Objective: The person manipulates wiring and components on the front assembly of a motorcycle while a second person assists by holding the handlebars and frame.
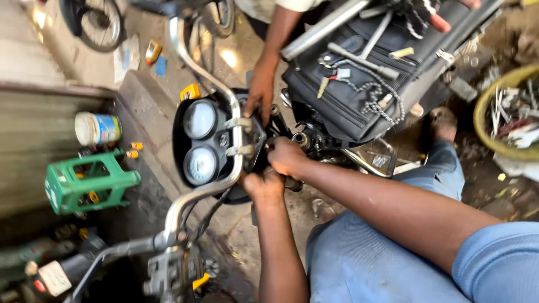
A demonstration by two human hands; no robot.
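My left hand is curled shut under the chrome handlebar, right by the handlebar clamp. My right hand is closed too, at the steering head just behind the clamp; can't tell what it pinches, fingers hide it. A co-worker's hand presses the clamp from the far side. The bar's long axis runs top to bottom of view, bowed around the twin gauges, near grip end toward me. Risk: bar could rotate or slip and pinch fingers. Loose tools on the seat may slide off.
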